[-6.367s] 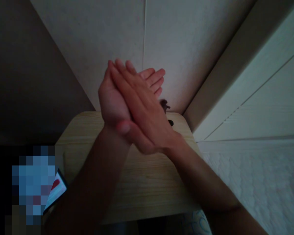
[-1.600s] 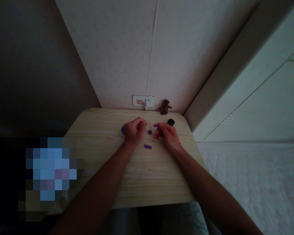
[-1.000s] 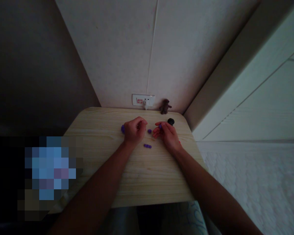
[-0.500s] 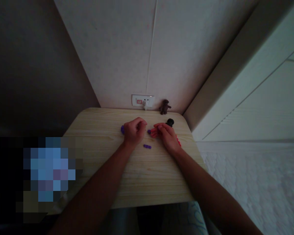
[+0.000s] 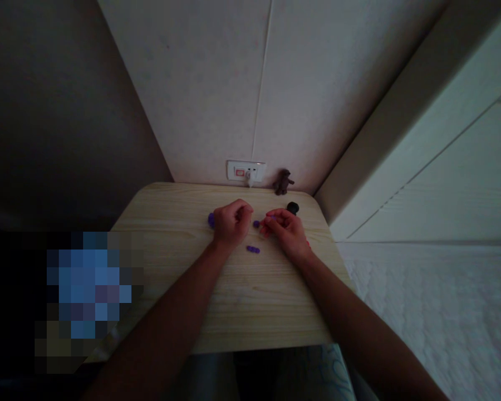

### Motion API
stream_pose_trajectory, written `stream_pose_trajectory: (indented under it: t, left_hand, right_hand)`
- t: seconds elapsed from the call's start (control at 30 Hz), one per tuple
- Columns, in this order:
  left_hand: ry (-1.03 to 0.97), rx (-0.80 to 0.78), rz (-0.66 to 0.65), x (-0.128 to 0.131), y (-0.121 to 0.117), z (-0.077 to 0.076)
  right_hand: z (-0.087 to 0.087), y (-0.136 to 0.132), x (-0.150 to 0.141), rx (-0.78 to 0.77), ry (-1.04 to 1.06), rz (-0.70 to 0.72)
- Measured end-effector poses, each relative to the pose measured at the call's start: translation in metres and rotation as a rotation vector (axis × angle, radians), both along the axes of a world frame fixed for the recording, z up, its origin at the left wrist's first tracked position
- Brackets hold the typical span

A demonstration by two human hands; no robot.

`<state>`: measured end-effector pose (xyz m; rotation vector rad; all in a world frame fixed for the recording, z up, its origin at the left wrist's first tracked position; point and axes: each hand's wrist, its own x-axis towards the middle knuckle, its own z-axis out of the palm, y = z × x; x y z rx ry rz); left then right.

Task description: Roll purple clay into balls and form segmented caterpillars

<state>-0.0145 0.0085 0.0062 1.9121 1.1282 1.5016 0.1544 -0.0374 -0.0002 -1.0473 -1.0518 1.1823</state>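
A: Status? We're using the wall socket (image 5: 246,171) as datum.

B: Copy. Right hand (image 5: 289,229) is sitting in front of the socket and to its right, fingertips pinching a small purple piece (image 5: 273,218).

A: Left?

B: Left hand (image 5: 232,224) is sitting in front of the socket, a bit left of it, curling into a loose fist. Whether it's hiding anything, we're not able to tell.

A: Other purple?

B: Purple ball (image 5: 256,224) is lying in front of the socket's right end, between the hands. Lobed purple strip (image 5: 253,249) is lying on the table (image 5: 250,312), farther out from the socket on about the same line. Purple lump (image 5: 211,220) is showing in front of the socket and to its left, partly hidden by the left hand.

A: Step?

B: Our read: we're shaping or readying the small piece, right hand doing the fine work.

A: Next move is calling for?

B: Light, steady pinch, we're thinking. It's looking like soft clay, so it's likely denting easily.

A: Clutter?

B: Black piece (image 5: 293,208) is sitting right of the socket and nearer us. Brown bear figure (image 5: 283,182) is standing right of the socket, by the wall.
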Motion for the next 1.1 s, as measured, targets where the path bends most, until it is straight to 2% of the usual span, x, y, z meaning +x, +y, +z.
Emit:
stream_pose_trajectory:
  t: [0.17, 0.4, 0.7, 0.83, 0.93, 1.0, 1.07, 1.1]
  left_hand:
    - [0.002, -0.007, 0.001, 0.0, 0.0, 0.0]
    - [0.007, 0.012, -0.005, 0.0, 0.0, 0.001]
    - [0.008, 0.003, -0.001, 0.001, 0.0, 0.001]
    - [0.0, -0.001, -0.003, 0.001, 0.001, 0.0]
    - [0.004, -0.012, -0.005, 0.002, 0.0, -0.001]
    - [0.012, -0.036, -0.012, 0.003, -0.001, -0.001]
    - [0.008, -0.063, -0.016, 0.004, -0.002, -0.001]
    - [0.0, -0.073, -0.016, 0.005, -0.003, -0.001]
  right_hand:
    - [-0.001, 0.0, 0.0, -0.028, 0.07, 0.012]
    - [0.005, -0.004, 0.0, 0.007, -0.195, -0.03]
    - [0.0, 0.001, 0.0, 0.025, -0.028, -0.033]
    - [0.002, -0.001, 0.002, 0.09, -0.105, -0.07]
    - [0.015, -0.008, -0.002, 0.205, -0.258, -0.167]
    - [0.032, -0.015, -0.014, 0.301, -0.371, -0.173]
    - [0.055, -0.023, -0.035, 0.428, -0.528, -0.061]
    - [0.067, -0.027, -0.05, 0.513, -0.626, 0.038]
